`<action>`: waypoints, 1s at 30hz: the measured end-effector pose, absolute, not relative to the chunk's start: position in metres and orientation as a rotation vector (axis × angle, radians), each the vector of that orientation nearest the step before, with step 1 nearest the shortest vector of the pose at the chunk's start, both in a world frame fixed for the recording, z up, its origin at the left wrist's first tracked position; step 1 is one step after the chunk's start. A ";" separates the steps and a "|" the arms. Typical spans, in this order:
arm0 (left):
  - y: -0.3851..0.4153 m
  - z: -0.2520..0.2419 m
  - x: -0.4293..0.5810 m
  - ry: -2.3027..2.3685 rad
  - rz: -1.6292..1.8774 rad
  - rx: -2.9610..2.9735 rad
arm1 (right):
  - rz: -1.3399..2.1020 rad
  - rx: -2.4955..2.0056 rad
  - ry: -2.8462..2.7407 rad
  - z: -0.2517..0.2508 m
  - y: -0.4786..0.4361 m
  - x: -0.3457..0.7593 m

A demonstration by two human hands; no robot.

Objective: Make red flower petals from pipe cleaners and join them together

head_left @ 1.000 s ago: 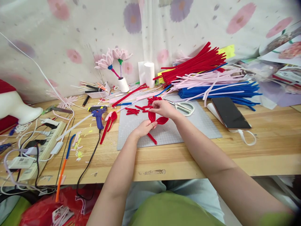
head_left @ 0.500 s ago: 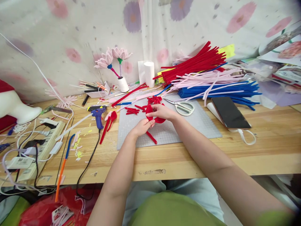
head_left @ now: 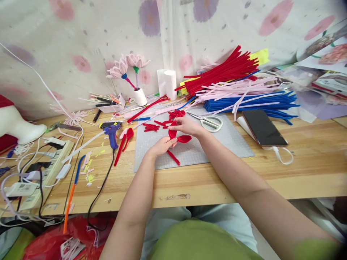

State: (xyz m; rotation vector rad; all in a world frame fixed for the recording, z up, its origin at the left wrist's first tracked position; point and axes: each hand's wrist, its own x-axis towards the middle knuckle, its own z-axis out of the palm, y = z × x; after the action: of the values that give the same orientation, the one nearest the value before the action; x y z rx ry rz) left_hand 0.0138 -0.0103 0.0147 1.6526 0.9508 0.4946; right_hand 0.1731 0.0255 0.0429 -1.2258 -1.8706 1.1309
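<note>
Low over the grey cutting mat [head_left: 227,144], my left hand [head_left: 164,145] pinches the base of joined red pipe-cleaner petals [head_left: 184,139]. One petal points right and another stands up. My right hand [head_left: 187,126] has its thumb and fingers closed at the tip of the upright petal, partly covering it. Behind my hands lie a heap of curled red pieces [head_left: 176,114] and short cut red lengths [head_left: 150,127]. A loose red strip [head_left: 173,157] lies in front. White-handled scissors [head_left: 211,122] rest right of my right hand.
Left of the mat are a blue glue gun [head_left: 111,135], more red petals [head_left: 128,136] and a cable-filled power strip [head_left: 51,173]. Red, pink and blue pipe-cleaner bundles [head_left: 249,103] lie at back right, near a phone [head_left: 264,128]. Pink flowers stand in a white spool [head_left: 140,96].
My right hand has shifted slightly up off the right-pointing petal, which now shows more fully. My left hand keeps its hold at the base.
</note>
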 end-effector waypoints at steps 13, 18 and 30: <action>-0.010 0.013 0.013 0.991 0.523 1.750 | 0.840 -1.461 -1.990 0.032 0.032 0.170; -0.011 0.014 0.015 1.008 0.547 1.789 | 0.801 -1.530 -2.030 0.028 0.034 0.168; -0.014 0.016 0.004 0.799 0.534 1.341 | 1.337 -1.036 -1.749 0.045 0.028 0.185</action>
State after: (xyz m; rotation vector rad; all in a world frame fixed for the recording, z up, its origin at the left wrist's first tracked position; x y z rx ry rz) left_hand 0.0037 -0.0136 0.0158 1.3414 0.7992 0.5344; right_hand 0.1848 0.0284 0.0448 -1.0363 -1.7490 1.3370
